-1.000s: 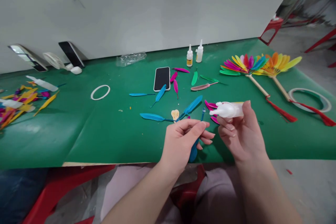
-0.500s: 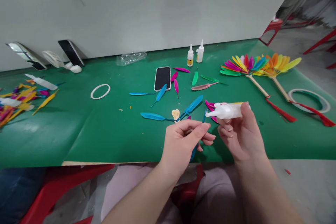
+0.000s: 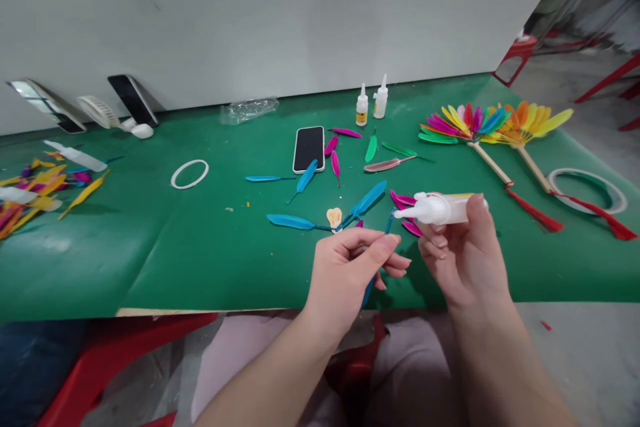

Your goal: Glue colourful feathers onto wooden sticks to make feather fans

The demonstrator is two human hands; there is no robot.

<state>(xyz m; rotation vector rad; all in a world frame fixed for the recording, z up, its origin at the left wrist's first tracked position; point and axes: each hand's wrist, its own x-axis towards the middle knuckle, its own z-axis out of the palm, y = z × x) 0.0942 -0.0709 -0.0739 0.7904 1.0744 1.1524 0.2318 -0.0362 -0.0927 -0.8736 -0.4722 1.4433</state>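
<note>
My left hand [image 3: 353, 267] is closed on a blue feather [image 3: 371, 285], pinching it so the quill end points up. My right hand [image 3: 463, 257] grips a small white glue bottle [image 3: 437, 208] held sideways, its nozzle pointing left and almost touching the feather's quill tip. Both hands hover over the near edge of the green table [image 3: 200, 247]. Just beyond them lie a small wooden heart-shaped piece [image 3: 334, 217] with blue feathers [image 3: 293, 221] fanned from it, and pink feathers [image 3: 403, 200] partly hidden behind the bottle.
A black phone [image 3: 309, 149], two glue bottles [image 3: 371, 103], loose feathers and a white ring [image 3: 190, 174] lie mid-table. Two finished feather fans [image 3: 493, 123] with red tassels and a tape roll [image 3: 589, 187] are at right. A feather pile [image 3: 35, 190] is at left; phones lean on the wall.
The glue bottle tipped its nozzle down toward the feather's quill, then shifted slightly right and level. My left hand has barely moved.
</note>
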